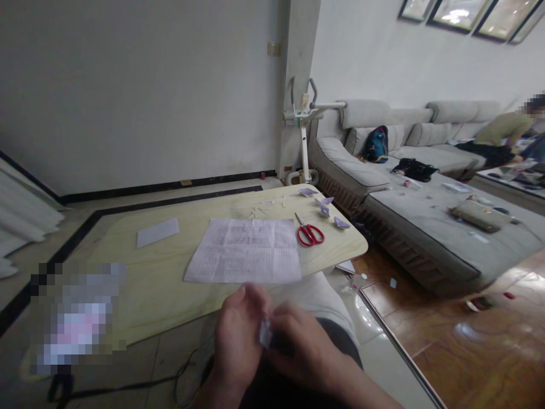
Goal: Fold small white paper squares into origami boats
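Note:
My left hand (239, 335) and my right hand (300, 343) meet over my lap, in front of the table's near edge. Between them is a small piece of white paper (265, 334), with the fingers of both hands closed on it. The right fingers are slightly blurred and partly cover the paper. Just beyond, a creased printed sheet (247, 253) lies flat on the table. Red-handled scissors (310, 234) rest at its right side, blades pointing away. Several small folded paper shapes (341, 222) stand along the table's right end.
The pale wooden table (128, 284) carries paper scraps (264, 210), a white paper rectangle (157, 233) and a pixelated object (80, 324) at the left. A grey sofa (426, 238) is to the right, with a person (496, 133) at its far end. A dark cable (123, 389) lies below.

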The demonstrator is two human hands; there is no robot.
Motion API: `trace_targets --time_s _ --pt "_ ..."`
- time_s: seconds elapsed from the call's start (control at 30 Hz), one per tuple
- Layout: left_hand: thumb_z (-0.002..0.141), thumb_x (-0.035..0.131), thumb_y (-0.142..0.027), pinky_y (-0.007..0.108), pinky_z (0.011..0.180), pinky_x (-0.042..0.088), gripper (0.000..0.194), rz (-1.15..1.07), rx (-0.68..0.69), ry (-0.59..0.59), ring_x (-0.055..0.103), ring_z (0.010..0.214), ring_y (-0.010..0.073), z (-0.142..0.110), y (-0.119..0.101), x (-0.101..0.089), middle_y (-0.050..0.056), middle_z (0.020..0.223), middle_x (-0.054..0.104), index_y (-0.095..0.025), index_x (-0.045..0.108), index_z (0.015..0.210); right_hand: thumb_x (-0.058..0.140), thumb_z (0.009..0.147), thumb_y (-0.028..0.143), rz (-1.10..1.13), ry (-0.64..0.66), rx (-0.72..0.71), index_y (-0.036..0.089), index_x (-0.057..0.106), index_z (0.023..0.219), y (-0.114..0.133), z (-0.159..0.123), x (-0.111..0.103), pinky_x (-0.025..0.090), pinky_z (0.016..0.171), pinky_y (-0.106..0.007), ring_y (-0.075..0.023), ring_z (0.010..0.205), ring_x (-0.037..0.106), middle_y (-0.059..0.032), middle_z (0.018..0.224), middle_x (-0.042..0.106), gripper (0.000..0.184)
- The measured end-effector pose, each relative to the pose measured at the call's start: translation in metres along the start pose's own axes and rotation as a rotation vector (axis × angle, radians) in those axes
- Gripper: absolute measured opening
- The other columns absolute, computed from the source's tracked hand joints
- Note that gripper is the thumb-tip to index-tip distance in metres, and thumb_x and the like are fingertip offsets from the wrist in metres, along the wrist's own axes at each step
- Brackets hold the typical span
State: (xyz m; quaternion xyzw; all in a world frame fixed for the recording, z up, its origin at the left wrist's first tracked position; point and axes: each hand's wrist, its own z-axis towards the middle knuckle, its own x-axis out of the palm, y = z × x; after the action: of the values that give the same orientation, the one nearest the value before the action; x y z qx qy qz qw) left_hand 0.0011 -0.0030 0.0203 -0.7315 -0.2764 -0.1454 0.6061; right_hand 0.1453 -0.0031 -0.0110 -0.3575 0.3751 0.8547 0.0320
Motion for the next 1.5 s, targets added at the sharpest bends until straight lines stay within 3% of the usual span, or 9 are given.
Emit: trace_targets --time_s 0.17,0.33,0.4,0.47,0.57,0.9,1.2,1.37,1.5 --pt "0.088 0.045 -0.04 0.036 0.064 0.053 0.032 0.097 0.069 -0.007 0.059 0.061 0.0191 0.003 0.015 0.0 0.002 0.062 0.059 -0.023 0.062 0.066 0.054 0.076 0.009 -0.007 -0.159 0.02 0.019 0.059 0.097 -0.007 -0.001 0.002 0.05 0.065 -0.029 -0.0201 0.076 0.063 -0.009 0.088 0.066 0.023" --pt "0.088 0.051 -0.036 0.046 0.096 0.046 0.023 0.606 0.353 0.021 0.063 0.105 0.0269 0.021 0.021 -0.032 0.009 0.106 0.07 -0.023 0.07 0.095 0.052 0.082 0.013 0.085 -0.345 0.232 0.018 0.059 0.074 -0.014 0.002 -0.003 0.048 0.058 -0.026 -0.016 0.061 0.058 -0.0034 0.067 0.062 0.012" --pt "0.085 0.057 -0.035 0.054 0.105 0.036 0.026 1.072 0.636 0.006 0.051 0.124 0.0331 0.035 0.024 -0.052 0.012 0.127 0.063 -0.021 0.071 0.101 0.053 0.084 0.019 0.117 -0.398 0.341 0.018 0.059 0.072 -0.018 0.002 -0.004 0.048 0.059 -0.027 -0.0164 0.061 0.058 -0.0032 0.065 0.063 0.014" --pt "0.082 0.059 -0.036 0.06 0.099 0.04 0.03 1.449 0.779 -0.017 0.052 0.122 0.0395 0.045 0.029 -0.067 0.016 0.125 0.065 -0.019 0.072 0.104 0.053 0.085 0.024 0.152 -0.421 0.429 0.017 0.06 0.071 -0.023 0.002 -0.005 0.049 0.059 -0.028 -0.0171 0.061 0.058 -0.0036 0.064 0.063 0.017" --pt "0.085 0.058 -0.033 0.057 0.089 0.049 0.027 1.711 0.856 0.032 0.059 0.112 0.0375 0.046 0.038 -0.074 0.016 0.116 0.069 -0.019 0.073 0.103 0.054 0.086 0.03 0.217 -0.43 0.504 0.017 0.06 0.073 -0.028 0.001 -0.006 0.048 0.057 -0.028 -0.0172 0.061 0.058 -0.0038 0.065 0.063 0.02" --pt "0.086 0.057 -0.025 0.054 0.089 0.05 0.027 1.857 0.844 0.022 0.06 0.11 0.035 0.034 0.04 -0.065 0.016 0.119 0.067 -0.019 0.071 0.108 0.059 0.083 0.047 0.44 -0.469 0.602 0.017 0.058 0.074 -0.035 0.006 -0.006 0.047 0.053 -0.027 -0.0163 0.059 0.055 -0.002 0.065 0.058 0.031" --pt "0.089 0.054 -0.029 0.05 0.093 0.05 0.033 1.635 0.991 0.065 0.059 0.114 0.0315 0.032 0.034 -0.06 0.016 0.118 0.067 -0.014 0.064 0.117 0.065 0.078 0.045 0.54 -0.437 0.635 0.016 0.06 0.068 -0.027 0.013 -0.014 0.044 0.052 -0.026 -0.0151 0.057 0.054 -0.0022 0.062 0.061 0.031" --pt "0.086 0.058 -0.029 0.054 0.089 0.051 0.023 1.717 0.865 0.034 0.062 0.109 0.034 0.035 0.041 -0.063 0.014 0.114 0.07 -0.02 0.071 0.103 0.069 0.076 0.043 0.629 -0.41 0.663 0.016 0.06 0.067 -0.03 0.014 -0.013 0.041 0.047 -0.023 -0.0126 0.052 0.052 -0.0003 0.059 0.061 0.029" --pt "0.087 0.054 -0.028 0.053 0.096 0.048 0.027 1.448 0.839 0.093 0.061 0.113 0.033 0.021 0.033 -0.052 0.014 0.114 0.07 -0.018 0.069 0.108 0.068 0.076 0.038 0.629 -0.395 0.664 0.016 0.061 0.067 -0.031 0.013 -0.011 0.041 0.049 -0.023 -0.0119 0.052 0.051 0.0019 0.057 0.057 0.025"
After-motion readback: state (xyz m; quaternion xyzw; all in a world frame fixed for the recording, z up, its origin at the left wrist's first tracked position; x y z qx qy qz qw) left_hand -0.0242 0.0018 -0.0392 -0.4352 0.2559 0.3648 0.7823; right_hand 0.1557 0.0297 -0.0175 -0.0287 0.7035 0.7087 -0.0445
